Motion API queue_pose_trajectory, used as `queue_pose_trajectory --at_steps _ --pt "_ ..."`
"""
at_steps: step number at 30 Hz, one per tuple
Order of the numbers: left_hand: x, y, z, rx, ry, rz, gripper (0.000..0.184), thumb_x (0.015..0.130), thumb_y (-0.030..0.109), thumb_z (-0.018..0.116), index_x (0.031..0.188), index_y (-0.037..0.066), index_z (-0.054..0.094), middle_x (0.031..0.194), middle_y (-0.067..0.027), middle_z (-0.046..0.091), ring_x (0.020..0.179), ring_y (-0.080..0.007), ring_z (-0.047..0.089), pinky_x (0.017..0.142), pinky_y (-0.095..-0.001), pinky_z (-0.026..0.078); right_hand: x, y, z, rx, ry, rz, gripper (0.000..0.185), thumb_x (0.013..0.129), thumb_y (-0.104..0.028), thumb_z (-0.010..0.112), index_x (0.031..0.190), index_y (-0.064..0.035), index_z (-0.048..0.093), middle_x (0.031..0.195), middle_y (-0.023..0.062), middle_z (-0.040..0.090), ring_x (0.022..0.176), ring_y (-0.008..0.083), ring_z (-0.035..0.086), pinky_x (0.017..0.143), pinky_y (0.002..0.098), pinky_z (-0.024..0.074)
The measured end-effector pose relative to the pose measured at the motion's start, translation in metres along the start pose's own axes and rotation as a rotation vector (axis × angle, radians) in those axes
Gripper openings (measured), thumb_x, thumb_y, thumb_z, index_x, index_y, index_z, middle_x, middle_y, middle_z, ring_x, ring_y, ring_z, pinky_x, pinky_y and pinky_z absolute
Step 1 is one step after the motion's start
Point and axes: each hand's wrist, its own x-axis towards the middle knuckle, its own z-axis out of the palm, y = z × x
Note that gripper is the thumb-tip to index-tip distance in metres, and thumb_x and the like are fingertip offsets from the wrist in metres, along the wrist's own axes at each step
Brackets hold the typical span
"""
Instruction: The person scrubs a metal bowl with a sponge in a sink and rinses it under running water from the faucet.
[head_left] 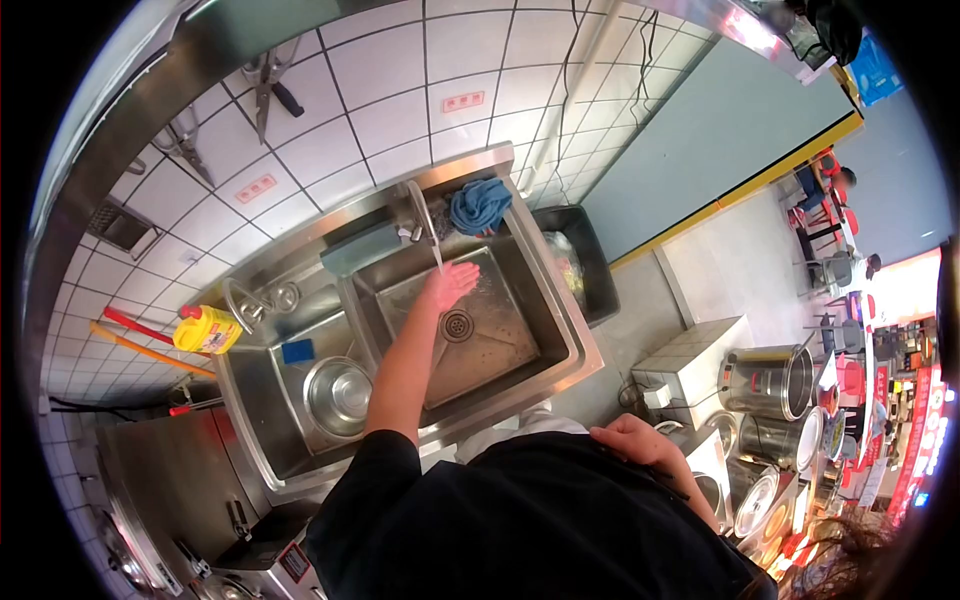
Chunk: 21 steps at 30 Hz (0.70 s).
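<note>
My left hand [455, 285] is under the faucet [420, 208], in the right basin of a steel sink [500, 345]. Its fingers are stretched out and it holds nothing. A thin stream of water runs from the spout onto it. The drain [457, 325] lies just below the hand. A bunched blue cloth [481, 206] sits on the back ledge, right of the faucet. My right hand [635, 440] is at my waist, against the black shirt [560, 500]. Its fingers are curled, and whatever they grip is hidden.
In the left basin are a metal bowl [338, 397] and a blue sponge [298, 351]. A yellow bottle [208, 330] stands at the sink's left end. Right of the sink is a dark bin [580, 265]. Steel pots [768, 382] stand at the far right. Scissors [268, 90] hang on the tiles.
</note>
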Motion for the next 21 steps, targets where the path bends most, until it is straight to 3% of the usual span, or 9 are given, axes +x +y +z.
queue_pose_trajectory --at_steps 7,10,13,16,21 --pt "-0.001 -0.039 0.038 0.125 -0.261 -0.233 0.061 0.104 0.041 0.028 0.141 -0.007 0.042 0.146 -0.0209 0.047 0.138 -0.0323 0.043 0.116 -0.0456 0.031 0.003 0.005 -0.001 -0.016 0.004 -0.013 0.057 0.099 -0.045 0.055 0.058 -0.0050 0.053 0.052 -0.0048 0.043 0.050 0.0063 0.040 0.048 0.0261 0.0320" --pt "0.004 -0.065 0.025 0.277 -0.063 -0.355 0.061 0.104 0.040 0.029 0.140 -0.006 0.043 0.146 -0.0201 0.047 0.138 -0.0320 0.042 0.116 -0.0451 0.031 0.003 0.010 0.000 -0.024 0.024 -0.027 0.058 0.099 -0.045 0.055 0.058 -0.0051 0.052 0.052 -0.0046 0.043 0.050 0.0065 0.040 0.048 0.0265 0.0318" --pt "0.012 -0.071 -0.002 0.123 0.138 -0.197 0.061 0.105 0.040 0.025 0.138 -0.006 0.045 0.144 -0.0200 0.049 0.137 -0.0325 0.043 0.115 -0.0452 0.033 0.001 0.011 0.001 -0.014 0.021 -0.029 0.058 0.099 -0.045 0.055 0.057 -0.0051 0.051 0.052 -0.0046 0.043 0.050 0.0067 0.039 0.047 0.0267 0.0314" --pt "0.011 -0.055 -0.011 -0.032 0.152 -0.058 0.060 0.105 0.040 0.024 0.138 -0.006 0.045 0.143 -0.0201 0.050 0.136 -0.0326 0.045 0.114 -0.0457 0.034 0.002 0.014 -0.001 0.002 0.005 -0.037 0.058 0.099 -0.045 0.055 0.057 -0.0049 0.051 0.052 -0.0046 0.043 0.049 0.0067 0.039 0.047 0.0267 0.0312" --pt "0.007 -0.022 -0.023 -0.019 0.215 0.051 0.059 0.106 0.038 0.024 0.137 -0.008 0.043 0.143 -0.0210 0.050 0.136 -0.0333 0.045 0.114 -0.0453 0.035 0.000 0.014 0.000 0.010 0.014 -0.038 0.059 0.099 -0.045 0.056 0.057 -0.0048 0.052 0.052 -0.0046 0.043 0.049 0.0069 0.039 0.047 0.0267 0.0311"
